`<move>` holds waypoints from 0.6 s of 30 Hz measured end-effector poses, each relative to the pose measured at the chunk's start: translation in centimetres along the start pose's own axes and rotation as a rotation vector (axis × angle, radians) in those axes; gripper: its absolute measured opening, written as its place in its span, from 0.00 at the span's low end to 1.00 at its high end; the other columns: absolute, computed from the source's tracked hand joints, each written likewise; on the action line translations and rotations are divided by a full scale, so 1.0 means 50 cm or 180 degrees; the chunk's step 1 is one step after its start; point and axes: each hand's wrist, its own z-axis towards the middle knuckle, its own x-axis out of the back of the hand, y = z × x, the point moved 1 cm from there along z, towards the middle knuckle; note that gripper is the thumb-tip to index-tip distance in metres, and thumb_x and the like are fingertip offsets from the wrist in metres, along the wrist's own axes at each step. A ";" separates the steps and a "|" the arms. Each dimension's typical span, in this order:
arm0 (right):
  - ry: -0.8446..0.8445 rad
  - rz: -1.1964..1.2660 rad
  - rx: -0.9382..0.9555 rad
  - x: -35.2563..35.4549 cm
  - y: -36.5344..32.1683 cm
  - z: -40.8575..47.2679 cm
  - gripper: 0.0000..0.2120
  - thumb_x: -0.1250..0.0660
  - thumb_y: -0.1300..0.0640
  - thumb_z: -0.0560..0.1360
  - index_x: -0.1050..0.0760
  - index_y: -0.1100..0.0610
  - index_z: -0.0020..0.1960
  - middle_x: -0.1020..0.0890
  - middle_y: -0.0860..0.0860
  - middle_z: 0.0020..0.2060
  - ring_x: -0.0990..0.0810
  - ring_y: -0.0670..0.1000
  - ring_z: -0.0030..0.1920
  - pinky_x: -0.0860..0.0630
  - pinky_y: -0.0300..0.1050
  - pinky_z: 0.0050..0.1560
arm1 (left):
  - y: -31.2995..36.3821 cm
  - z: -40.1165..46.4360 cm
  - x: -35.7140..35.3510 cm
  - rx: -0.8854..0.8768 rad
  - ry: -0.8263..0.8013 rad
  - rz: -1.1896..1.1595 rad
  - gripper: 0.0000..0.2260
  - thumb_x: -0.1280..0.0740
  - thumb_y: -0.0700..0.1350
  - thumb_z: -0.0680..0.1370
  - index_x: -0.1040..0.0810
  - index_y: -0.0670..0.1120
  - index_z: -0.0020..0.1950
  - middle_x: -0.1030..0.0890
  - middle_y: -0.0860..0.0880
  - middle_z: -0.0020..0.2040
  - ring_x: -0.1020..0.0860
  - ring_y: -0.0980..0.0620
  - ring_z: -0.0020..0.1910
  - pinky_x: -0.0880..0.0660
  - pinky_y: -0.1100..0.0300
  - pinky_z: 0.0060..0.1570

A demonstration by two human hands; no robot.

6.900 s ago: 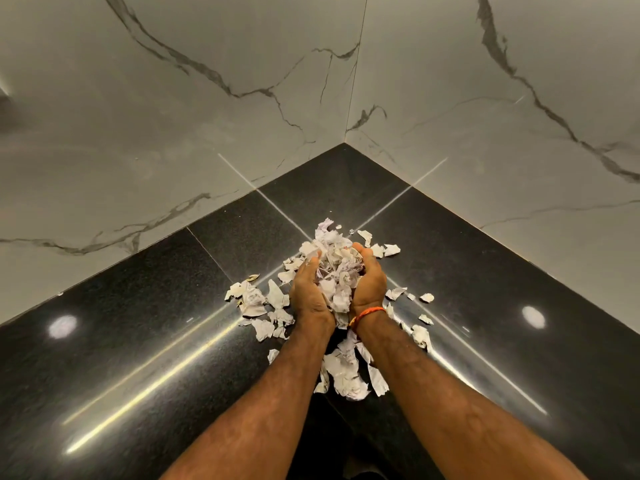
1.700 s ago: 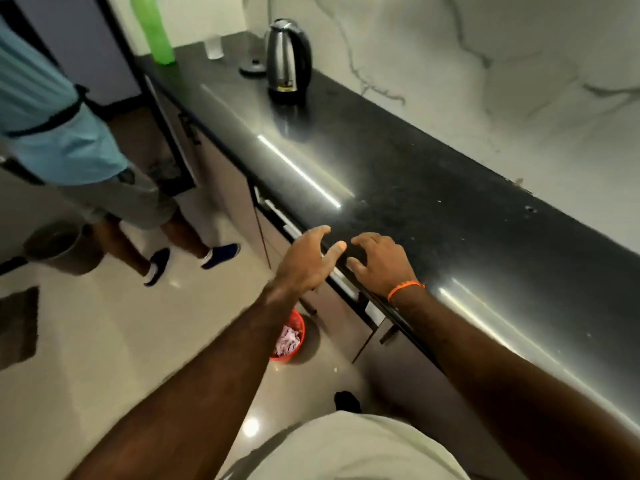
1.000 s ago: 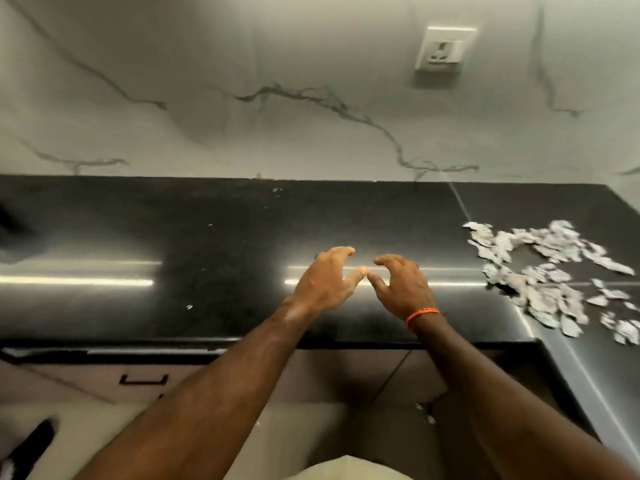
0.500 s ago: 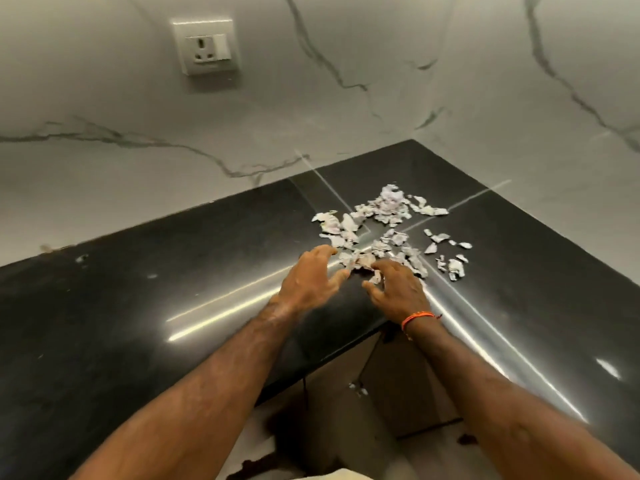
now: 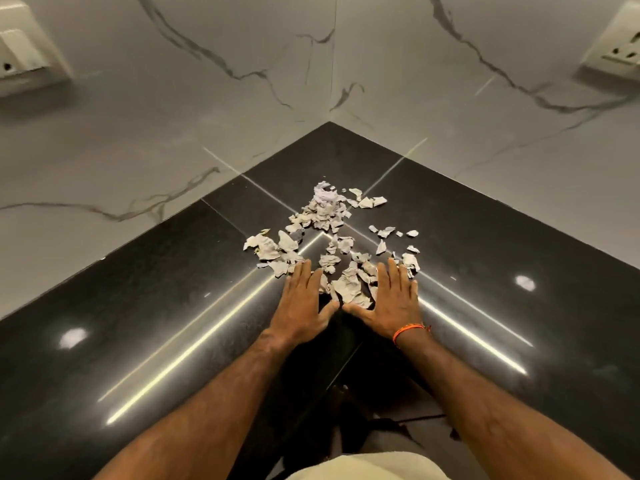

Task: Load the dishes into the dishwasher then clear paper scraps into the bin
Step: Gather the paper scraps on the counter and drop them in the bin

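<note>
Head view shows the paper scraps (image 5: 329, 237) strewn on the black counter (image 5: 138, 306) toward its back inner corner. Both hands, hovering curled half a second ago, now lie flat: left hand (image 5: 301, 303) and right hand (image 5: 391, 299), fingers straight, flanking the nearest scraps, gripping nothing. Another gathering scoop looks imminent.

- No readable text, label, brand, number or sign appears anywhere in the frame.
- The paper scraps (image 5: 329, 237) at the centre of the frame may carry faint print, but it is too small and blurred to read.
- The wall socket (image 5: 26, 51) at upper left and the second socket (image 5: 616, 51) at upper right show no legible markings.
</note>
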 end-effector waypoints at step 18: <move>0.0542 0.0176 -0.0375 0.039 0.117 0.273 0.43 0.55 0.28 0.79 0.50 0.58 0.81 0.51 0.57 0.82 0.56 0.59 0.81 0.57 0.61 0.80 | 0.080 0.253 -0.007 -0.0075 0.0211 0.0559 0.35 0.49 0.66 0.82 0.49 0.47 0.84 0.56 0.45 0.84 0.62 0.48 0.82 0.61 0.45 0.80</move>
